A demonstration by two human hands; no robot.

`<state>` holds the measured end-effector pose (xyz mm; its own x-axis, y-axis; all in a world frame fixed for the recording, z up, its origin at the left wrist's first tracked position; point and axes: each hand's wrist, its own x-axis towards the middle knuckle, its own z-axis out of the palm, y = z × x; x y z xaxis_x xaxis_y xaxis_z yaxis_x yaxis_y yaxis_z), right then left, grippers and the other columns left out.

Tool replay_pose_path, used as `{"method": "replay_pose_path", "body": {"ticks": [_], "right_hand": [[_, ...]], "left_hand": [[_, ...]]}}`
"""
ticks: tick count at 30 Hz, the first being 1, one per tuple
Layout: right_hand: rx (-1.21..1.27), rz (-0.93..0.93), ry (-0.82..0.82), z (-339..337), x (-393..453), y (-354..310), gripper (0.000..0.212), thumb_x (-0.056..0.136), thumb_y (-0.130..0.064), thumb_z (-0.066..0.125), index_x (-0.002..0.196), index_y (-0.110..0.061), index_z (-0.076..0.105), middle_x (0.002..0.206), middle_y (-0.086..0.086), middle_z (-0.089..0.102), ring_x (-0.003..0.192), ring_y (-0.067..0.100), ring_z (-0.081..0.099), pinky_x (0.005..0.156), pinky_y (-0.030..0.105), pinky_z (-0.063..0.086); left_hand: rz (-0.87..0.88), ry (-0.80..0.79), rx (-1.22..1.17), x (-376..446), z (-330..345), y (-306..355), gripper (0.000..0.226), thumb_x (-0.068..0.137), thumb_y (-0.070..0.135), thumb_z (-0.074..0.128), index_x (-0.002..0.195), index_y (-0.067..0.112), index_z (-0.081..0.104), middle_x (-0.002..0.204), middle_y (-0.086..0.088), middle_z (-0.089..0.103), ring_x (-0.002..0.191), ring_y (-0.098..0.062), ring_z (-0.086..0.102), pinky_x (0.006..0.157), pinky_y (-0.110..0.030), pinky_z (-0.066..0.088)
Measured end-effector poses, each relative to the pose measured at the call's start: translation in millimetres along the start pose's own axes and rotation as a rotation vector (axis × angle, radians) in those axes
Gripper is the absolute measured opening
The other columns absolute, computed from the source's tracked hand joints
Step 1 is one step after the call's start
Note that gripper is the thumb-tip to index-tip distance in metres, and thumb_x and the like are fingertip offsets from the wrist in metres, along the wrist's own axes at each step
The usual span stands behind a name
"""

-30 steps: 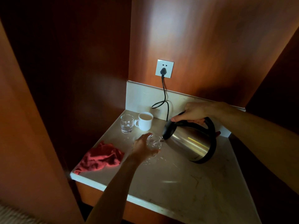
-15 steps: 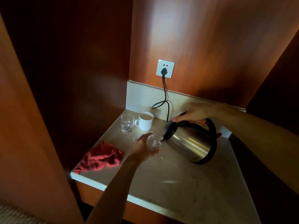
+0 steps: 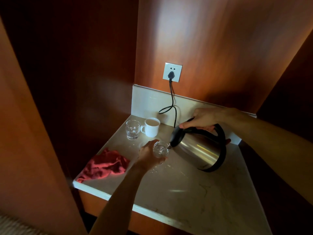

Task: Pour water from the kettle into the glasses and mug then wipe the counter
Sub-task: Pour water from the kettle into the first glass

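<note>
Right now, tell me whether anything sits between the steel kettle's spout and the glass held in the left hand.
Nothing visible does. The tilted stainless steel kettle has its spout right at the rim of the clear glass gripped by the left hand. The white mug and second glass stand behind, apart.

Black plug [image 3: 171, 75] in white wall socket [image 3: 172, 72]; cord [image 3: 172, 100] hanging.

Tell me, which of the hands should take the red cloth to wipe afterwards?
Probably the left hand: it holds the glass beside the red cloth. The right hand holds the kettle, farther away.
</note>
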<state>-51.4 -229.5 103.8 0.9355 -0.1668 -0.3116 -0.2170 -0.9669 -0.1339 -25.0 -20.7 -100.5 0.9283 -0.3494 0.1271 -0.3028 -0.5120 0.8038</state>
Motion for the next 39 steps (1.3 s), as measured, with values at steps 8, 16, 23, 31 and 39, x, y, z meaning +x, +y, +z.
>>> {"method": "replay_pose_path", "body": {"ticks": [8, 16, 23, 31, 39], "right_hand": [[0.000, 0.007, 0.016, 0.7, -2.4, -0.8, 0.068, 0.076, -0.079, 0.066, 0.064, -0.012, 0.061, 0.046, -0.002, 0.054, 0.036, 0.015, 0.050, 0.044, 0.020, 0.041], [0.098, 0.018, 0.016, 9.9, 0.2, 13.5, 0.088, 0.064, -0.090, 0.063, 0.082, -0.005, 0.071, 0.058, 0.003, 0.061, 0.049, 0.019, 0.057, 0.050, 0.025, 0.046], [0.318, 0.015, 0.087, 33.0, -3.2, 39.9, 0.096, 0.056, -0.092, 0.065, 0.085, -0.001, 0.072, 0.071, 0.014, 0.068, 0.060, 0.022, 0.062, 0.058, 0.033, 0.055], [0.842, -0.038, 0.299, 61.0, -12.5, 69.8, 0.058, 0.077, -0.064, 0.076, 0.077, -0.007, 0.066, 0.065, 0.015, 0.046, 0.056, 0.028, 0.041, 0.049, 0.029, 0.028], [1.134, 0.148, 0.646, 85.3, -1.1, 84.2, 0.051, 0.081, -0.054, 0.079, 0.066, -0.008, 0.066, 0.053, 0.005, 0.055, 0.052, 0.022, 0.053, 0.053, 0.033, 0.039]], "left_hand": [[0.010, 0.008, 0.003, -0.2, 0.7, -0.3, 0.078, 0.064, 0.032, 0.087, 0.134, 0.025, 0.054, 0.127, 0.003, 0.063, 0.114, -0.019, 0.058, 0.098, -0.031, 0.048], [0.003, 0.005, -0.010, 0.0, 0.3, -0.2, 0.078, 0.059, 0.034, 0.088, 0.130, 0.028, 0.056, 0.120, 0.006, 0.065, 0.110, -0.017, 0.061, 0.095, -0.034, 0.051], [0.015, 0.022, -0.026, 2.1, 3.0, -2.3, 0.071, 0.056, 0.032, 0.087, 0.122, 0.032, 0.059, 0.112, 0.008, 0.068, 0.105, -0.017, 0.062, 0.090, -0.037, 0.053], [-0.018, 0.022, -0.028, 3.9, 7.6, -6.1, 0.080, 0.056, 0.039, 0.087, 0.130, 0.034, 0.054, 0.117, 0.011, 0.065, 0.110, -0.015, 0.059, 0.093, -0.036, 0.053], [-0.019, 0.009, -0.056, 6.9, 10.3, -10.2, 0.081, 0.059, 0.033, 0.091, 0.131, 0.030, 0.054, 0.111, 0.012, 0.063, 0.103, -0.011, 0.061, 0.085, -0.024, 0.053]]}}
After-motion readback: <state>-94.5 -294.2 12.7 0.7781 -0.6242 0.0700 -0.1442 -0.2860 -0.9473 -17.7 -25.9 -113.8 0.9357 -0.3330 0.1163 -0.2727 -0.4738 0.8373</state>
